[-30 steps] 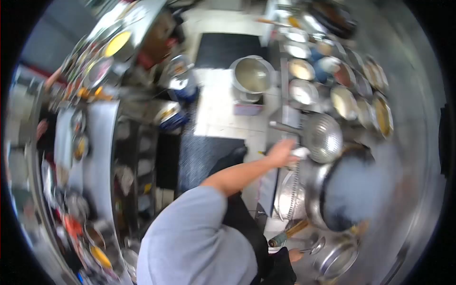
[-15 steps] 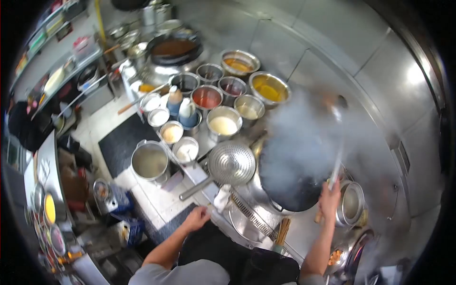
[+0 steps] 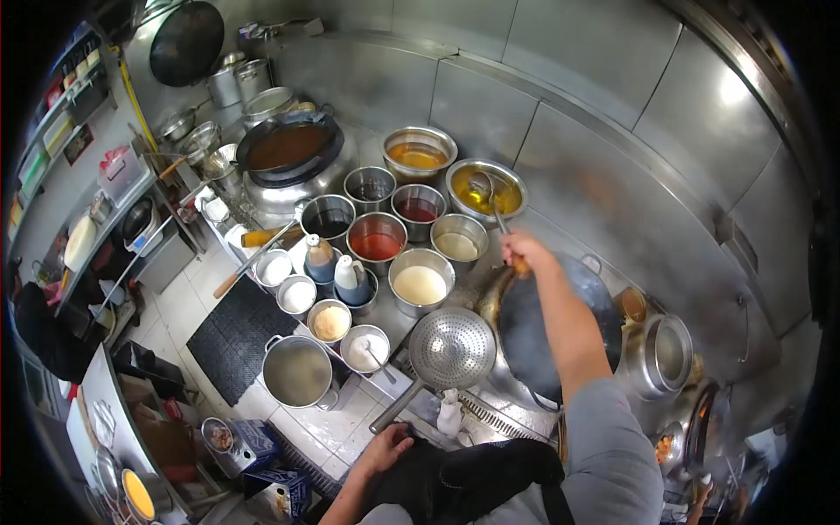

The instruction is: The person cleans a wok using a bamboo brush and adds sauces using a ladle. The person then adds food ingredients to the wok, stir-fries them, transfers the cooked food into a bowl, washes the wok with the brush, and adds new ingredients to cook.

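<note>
My right hand (image 3: pixel 525 251) is closed round the handle of a ladle (image 3: pixel 497 210). The ladle's bowl sits in yellow oil inside a metal bowl (image 3: pixel 521 201) at the back. Under my right forearm stands a dark wok (image 3: pixel 573 302) with thin smoke in it, partly hidden by the arm. My left hand (image 3: pixel 385 449) is at my waist with its fingers curled, and nothing shows in them. Just above it is the handle of a perforated strainer (image 3: pixel 452 346), which lies to the left of the wok.
Metal pots of sauces, such as a red sauce (image 3: pixel 377 238), stand behind the strainer. Two squeeze bottles (image 3: pixel 352 278) are among them. A large stockpot (image 3: pixel 297 372) stands at the left. A pan of brown liquid (image 3: pixel 289 153) is at the back left.
My right hand has moved the ladle left, from above the smoking wok into the oil bowl. Smoke over the wok has thinned. My left hand stays near my waist.
</note>
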`<state>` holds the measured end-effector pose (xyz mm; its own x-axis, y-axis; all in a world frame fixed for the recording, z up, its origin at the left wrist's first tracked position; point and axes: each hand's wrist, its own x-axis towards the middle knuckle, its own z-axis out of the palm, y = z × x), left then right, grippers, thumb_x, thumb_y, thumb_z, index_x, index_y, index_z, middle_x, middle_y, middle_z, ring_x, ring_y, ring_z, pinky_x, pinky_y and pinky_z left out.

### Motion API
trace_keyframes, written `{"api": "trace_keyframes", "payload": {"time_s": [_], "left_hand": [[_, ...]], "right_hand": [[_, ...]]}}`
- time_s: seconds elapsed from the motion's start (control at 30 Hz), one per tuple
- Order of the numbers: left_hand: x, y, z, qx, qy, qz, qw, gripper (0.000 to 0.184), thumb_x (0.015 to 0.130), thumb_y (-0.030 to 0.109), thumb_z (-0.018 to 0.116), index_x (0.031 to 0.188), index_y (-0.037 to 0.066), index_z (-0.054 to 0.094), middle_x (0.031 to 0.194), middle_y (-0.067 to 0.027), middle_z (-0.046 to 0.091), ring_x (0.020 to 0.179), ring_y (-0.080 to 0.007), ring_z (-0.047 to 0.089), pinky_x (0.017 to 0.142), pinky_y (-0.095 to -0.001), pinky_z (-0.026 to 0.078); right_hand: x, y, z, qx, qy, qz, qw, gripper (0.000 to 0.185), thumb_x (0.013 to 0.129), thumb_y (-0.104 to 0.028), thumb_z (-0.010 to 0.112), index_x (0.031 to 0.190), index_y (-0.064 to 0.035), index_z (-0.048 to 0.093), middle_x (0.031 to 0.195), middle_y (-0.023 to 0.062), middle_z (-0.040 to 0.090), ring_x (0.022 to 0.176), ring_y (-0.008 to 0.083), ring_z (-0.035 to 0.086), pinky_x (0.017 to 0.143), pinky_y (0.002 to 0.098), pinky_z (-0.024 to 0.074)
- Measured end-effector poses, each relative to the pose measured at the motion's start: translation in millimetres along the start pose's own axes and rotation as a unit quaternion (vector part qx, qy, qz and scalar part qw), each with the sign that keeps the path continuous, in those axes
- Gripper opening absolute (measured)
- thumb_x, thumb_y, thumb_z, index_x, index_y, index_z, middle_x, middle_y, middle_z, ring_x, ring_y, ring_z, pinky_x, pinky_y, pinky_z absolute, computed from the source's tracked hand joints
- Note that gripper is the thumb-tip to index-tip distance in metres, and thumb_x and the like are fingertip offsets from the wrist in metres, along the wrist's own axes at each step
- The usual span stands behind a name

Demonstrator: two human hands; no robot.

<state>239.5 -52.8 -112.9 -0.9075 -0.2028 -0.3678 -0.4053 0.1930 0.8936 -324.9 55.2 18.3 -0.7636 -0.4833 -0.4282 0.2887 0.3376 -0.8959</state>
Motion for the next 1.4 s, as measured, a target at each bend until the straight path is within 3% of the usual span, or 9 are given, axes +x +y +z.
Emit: {"api": "trace_keyframes", "payload": {"time_s": [0.2, 0.33, 0.6, 0.63, 0.7, 0.83, 1.03, 1.1, 1.4], "left_hand": [[8, 0, -8, -0.009, -0.048, 0.022, 0.999, 0.046, 0.094, 0.026, 0.067, 0.13, 0.001, 0.052, 0.107, -0.0136, 0.066, 0.096, -0.0209, 0.066, 0.079, -0.035, 0.055], [12, 13, -19, -0.031, -0.088, -0.026, 0.995, 0.052, 0.092, 0.03, 0.068, 0.13, -0.001, 0.053, 0.106, -0.0169, 0.068, 0.1, -0.0273, 0.066, 0.087, -0.0369, 0.052], [5, 56, -10, 0.114, -0.07, 0.067, 0.989, 0.048, 0.092, 0.031, 0.065, 0.128, 0.001, 0.055, 0.106, -0.018, 0.067, 0.098, -0.0321, 0.066, 0.085, -0.0405, 0.052], [-3, 57, -3, 0.114, -0.04, 0.081, 0.989, 0.048, 0.093, 0.032, 0.063, 0.129, 0.002, 0.054, 0.104, -0.0165, 0.068, 0.097, -0.0305, 0.066, 0.084, -0.0406, 0.051], [-24, 54, 15, 0.132, 0.006, 0.097, 0.987, 0.048, 0.093, 0.031, 0.062, 0.129, 0.002, 0.054, 0.106, -0.0174, 0.067, 0.099, -0.032, 0.066, 0.085, -0.0414, 0.052], [-85, 48, 53, 0.101, 0.099, 0.077, 0.987, 0.044, 0.091, 0.028, 0.062, 0.126, 0.002, 0.055, 0.108, -0.0174, 0.066, 0.095, -0.0332, 0.066, 0.084, -0.0424, 0.052], [-180, -22, 98, -0.019, 0.309, 0.036, 0.95, 0.033, 0.09, 0.023, 0.062, 0.116, 0.002, 0.062, 0.096, -0.0126, 0.068, 0.089, -0.024, 0.066, 0.08, -0.0361, 0.053], [-226, -52, 95, -0.073, 0.452, -0.001, 0.889, 0.032, 0.092, 0.023, 0.062, 0.115, 0.001, 0.062, 0.1, -0.0111, 0.068, 0.092, -0.0186, 0.065, 0.083, -0.0327, 0.052], [-500, -162, 38, -0.443, 0.847, 0.004, 0.292, 0.009, 0.096, 0.01, 0.051, 0.103, 0.004, 0.054, 0.082, -0.0058, 0.061, 0.064, -0.0127, 0.059, 0.053, -0.0249, 0.05]], "right_hand": [[-88, 60, -21, -0.544, 0.273, -0.272, 0.745, 0.051, 0.095, -0.016, 0.06, 0.143, -0.0065, 0.045, 0.089, 0.014, 0.069, 0.063, 0.0201, 0.064, 0.052, 0.0381, 0.0503], [-263, 94, -37, 0.034, 0.162, -0.136, 0.977, 0.052, 0.096, -0.012, 0.057, 0.146, -0.0044, 0.043, 0.069, -0.003, 0.05, 0.056, 0.0069, 0.046, 0.05, 0.024, 0.0394], [-448, 255, -84, -0.366, 0.342, -0.078, 0.862, 0.051, 0.093, -0.008, 0.055, 0.143, 0.0003, 0.044, 0.091, 0.0257, 0.067, 0.061, 0.0269, 0.061, 0.064, 0.0408, 0.0507], [-470, 216, -53, -0.349, 0.329, -0.027, 0.877, 0.049, 0.093, -0.007, 0.053, 0.14, 0.0037, 0.045, 0.117, 0.0325, 0.063, 0.105, 0.0396, 0.066, 0.086, 0.0421, 0.0505], [-480, 294, -100, -0.468, 0.288, -0.148, 0.823, 0.051, 0.094, -0.005, 0.051, 0.143, 0.0054, 0.039, 0.107, 0.0222, 0.064, 0.075, 0.0273, 0.065, 0.071, 0.0359, 0.0523], [-439, 273, -140, -0.114, 0.062, 0.083, 0.988, 0.054, 0.096, -0.01, 0.05, 0.146, -0.0017, 0.031, 0.085, 0.0085, 0.059, 0.055, 0.0139, 0.05, 0.046, 0.0263, 0.0412], [-407, 279, -138, 0.378, -0.081, 0.164, 0.908, 0.037, 0.086, -0.013, 0.053, 0.121, -0.0012, 0.051, 0.067, 0.0029, 0.05, 0.052, 0.0113, 0.046, 0.045, 0.0263, 0.0343], [-432, 266, -23, -0.207, 0.139, 0.008, 0.968, 0.052, 0.099, -0.018, 0.051, 0.146, -0.0045, 0.033, 0.077, 0.006, 0.054, 0.049, 0.0142, 0.046, 0.042, 0.0277, 0.041], [-354, 319, -138, -0.397, 0.047, -0.412, 0.819, 0.019, 0.098, -0.013, 0.05, 0.105, 0.0037, 0.056, 0.086, 0.0123, 0.06, 0.073, 0.0238, 0.057, 0.065, 0.038, 0.0481]]}}
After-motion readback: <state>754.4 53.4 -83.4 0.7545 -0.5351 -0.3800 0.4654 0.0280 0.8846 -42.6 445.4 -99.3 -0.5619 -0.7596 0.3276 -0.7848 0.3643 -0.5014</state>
